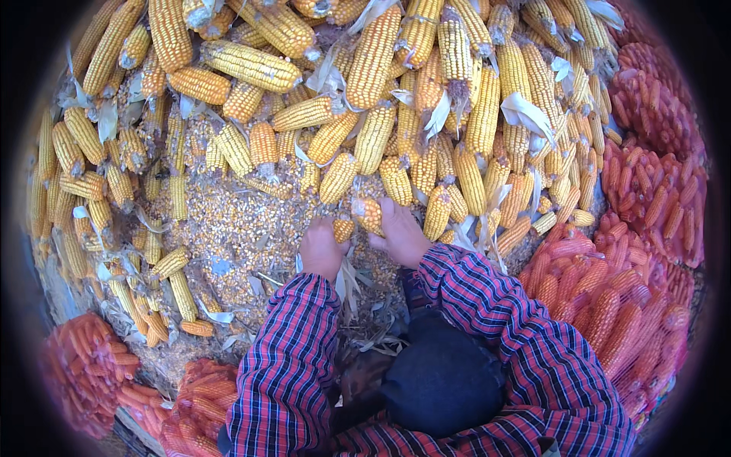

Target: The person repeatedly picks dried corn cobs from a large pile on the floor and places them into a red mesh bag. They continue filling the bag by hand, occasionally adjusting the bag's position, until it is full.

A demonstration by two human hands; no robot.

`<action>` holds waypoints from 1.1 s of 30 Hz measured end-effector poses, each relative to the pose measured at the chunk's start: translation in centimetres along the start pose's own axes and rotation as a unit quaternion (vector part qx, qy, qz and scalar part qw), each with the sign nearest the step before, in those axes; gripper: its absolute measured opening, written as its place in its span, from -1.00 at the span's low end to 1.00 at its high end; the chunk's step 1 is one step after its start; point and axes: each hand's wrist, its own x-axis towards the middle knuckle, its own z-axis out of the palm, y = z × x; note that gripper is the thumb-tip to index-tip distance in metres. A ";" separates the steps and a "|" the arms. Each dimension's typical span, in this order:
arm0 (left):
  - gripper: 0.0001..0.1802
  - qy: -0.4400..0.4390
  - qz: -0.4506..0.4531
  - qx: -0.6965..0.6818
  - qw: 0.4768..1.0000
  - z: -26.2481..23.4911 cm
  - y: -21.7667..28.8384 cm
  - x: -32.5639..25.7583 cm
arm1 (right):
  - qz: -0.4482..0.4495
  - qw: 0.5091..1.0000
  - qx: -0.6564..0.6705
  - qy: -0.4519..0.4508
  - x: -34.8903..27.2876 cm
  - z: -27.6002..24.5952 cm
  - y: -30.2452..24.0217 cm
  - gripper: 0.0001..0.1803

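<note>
My left hand (323,247), closed, grips a short ear of corn (343,229) whose yellow-orange end shows past the fingers. Just to its right, my right hand (401,234) has its thumb and fingers round another ear of corn (368,215), with dry silk at its tip. The two ears are close together, low over the edge of the heap. Parts of both ears are hidden by the hands. Both sleeves are red and blue plaid. Dry husk strips (348,280) hang or lie below the hands.
A large heap of corn ears (373,57) fills the far side. Loose kernels (247,217) cover the ground left of my hands. Red mesh sacks of corn (609,297) line the right; another mesh sack (87,373) lies at the near left. My dark-clad knee (445,373) is close below.
</note>
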 end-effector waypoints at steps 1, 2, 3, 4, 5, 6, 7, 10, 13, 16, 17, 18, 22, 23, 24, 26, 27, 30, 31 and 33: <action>-0.55 0.035 0.006 -0.050 0.998 -0.7 0.0 0.1 | 0.071 0.983 0.172 -0.008 -0.4 -0.9 0.6 -0.38; -0.53 0.065 0.058 -0.082 0.993 -1.2 0.2 0.4 | 0.094 0.974 0.204 0.007 -0.7 -1.6 1.1 -0.36; -0.52 0.086 0.088 -0.110 0.986 -1.6 0.6 0.8 | 0.125 0.962 0.242 0.015 -0.9 -2.4 1.7 -0.34; -0.50 0.108 0.107 -0.135 0.979 -1.8 1.0 1.4 | 0.156 0.947 0.279 0.024 -0.9 -3.0 2.2 -0.33; -0.49 0.135 0.137 -0.093 0.977 -1.8 1.7 2.0 | 0.135 0.946 0.290 0.050 -0.7 -3.4 2.7 -0.24; -0.47 0.162 0.156 -0.048 0.973 -1.5 2.5 2.7 | 0.125 0.965 0.218 0.072 -0.2 -3.5 3.0 -0.23; -0.45 0.201 0.200 -0.011 0.959 -1.4 3.1 3.2 | 0.093 0.979 0.146 0.109 0.5 -3.5 3.1 -0.23; -0.43 0.124 0.107 -0.036 0.986 -1.1 4.2 4.6 | 0.044 0.991 0.046 0.116 2.5 -2.9 3.1 -0.14; -0.41 0.104 0.092 0.013 0.990 -1.1 4.2 5.0 | 0.061 0.998 0.016 0.032 4.0 -2.5 2.5 -0.09; -0.39 0.102 0.085 0.036 0.991 -0.9 4.0 5.1 | 0.100 0.992 0.052 -0.060 4.6 -2.4 2.0 -0.11; -0.38 0.101 0.078 0.039 0.991 -0.7 4.0 5.2 | 0.102 0.992 0.043 -0.066 4.7 -2.3 2.0 -0.12; -0.37 0.095 0.071 0.041 0.992 -0.5 3.8 5.3 | 0.106 0.989 0.070 -0.079 4.6 -2.2 2.0 -0.12; -0.43 0.144 0.072 0.035 0.986 0.3 3.0 5.5 | 0.034 0.955 0.289 -0.049 3.9 -1.1 2.7 -0.27; -0.43 0.137 0.081 0.013 0.987 0.3 2.6 5.3 | 0.038 0.923 0.378 -0.065 3.4 -1.0 3.0 -0.31; -0.43 0.145 0.099 -0.012 0.984 0.1 2.1 4.9 | 0.057 0.878 0.468 -0.085 3.1 -0.8 3.0 -0.35; -0.40 0.129 0.120 -0.101 0.979 -0.6 1.1 3.4 | 0.012 0.916 0.398 -0.044 1.9 -1.5 2.9 -0.41; -0.38 0.107 0.124 -0.168 0.972 -1.2 0.8 2.4 | 0.023 0.884 0.461 -0.080 1.2 -2.2 2.7 -0.40; -0.28 0.084 0.075 -0.318 0.941 -3.5 0.7 -1.9 | 0.028 0.785 0.596 -0.169 -0.4 -5.3 0.2 -0.36; -0.25 0.071 0.068 -0.311 0.945 -4.8 0.7 -3.1 | 0.024 0.742 0.639 -0.199 -0.6 -6.4 -1.1 -0.30; -0.20 0.083 0.073 -0.359 0.927 -7.2 1.5 -6.3 | -0.005 0.739 0.634 -0.227 -0.9 -9.0 -4.4 -0.20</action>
